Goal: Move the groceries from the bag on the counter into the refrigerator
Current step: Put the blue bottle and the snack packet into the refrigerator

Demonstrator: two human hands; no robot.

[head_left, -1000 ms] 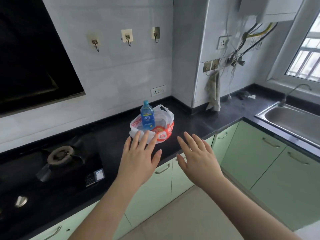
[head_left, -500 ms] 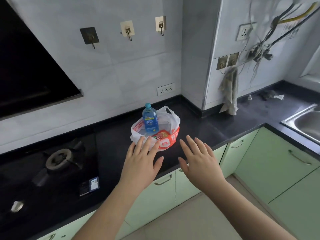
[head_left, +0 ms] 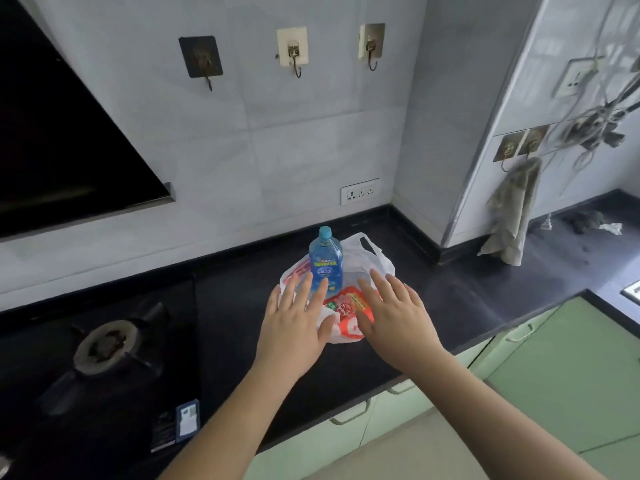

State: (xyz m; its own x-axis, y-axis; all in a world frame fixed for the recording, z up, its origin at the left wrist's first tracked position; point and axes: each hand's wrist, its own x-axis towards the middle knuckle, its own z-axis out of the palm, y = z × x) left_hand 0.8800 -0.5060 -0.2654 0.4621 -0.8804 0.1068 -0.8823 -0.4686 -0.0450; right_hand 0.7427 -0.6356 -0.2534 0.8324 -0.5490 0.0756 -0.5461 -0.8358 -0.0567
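Item: white plastic grocery bag (head_left: 367, 258), open, on the black counter (head_left: 467, 299) between gas burner (head_left: 107, 344) and corner.
Contents seen: blue-capped bottle (head_left: 325, 263), upright at the bag's back; red snack packet (head_left: 349, 306) lying in front.
My left hand (head_left: 294, 327): fingers spread, flat, empty, over the bag's near left edge.
My right hand (head_left: 394, 317): likewise splayed, empty, over the packet.
Refrigerator: not in view.
Risks, as I judge them: knocking the upright bottle over while reaching; limp plastic slipping or collapsing if I lift by one side.

Bare tabletop (head_left: 450, 299) lay open right of the bag (head_left: 374, 261); the stove burner (head_left: 105, 344) stood well left, the wall behind.
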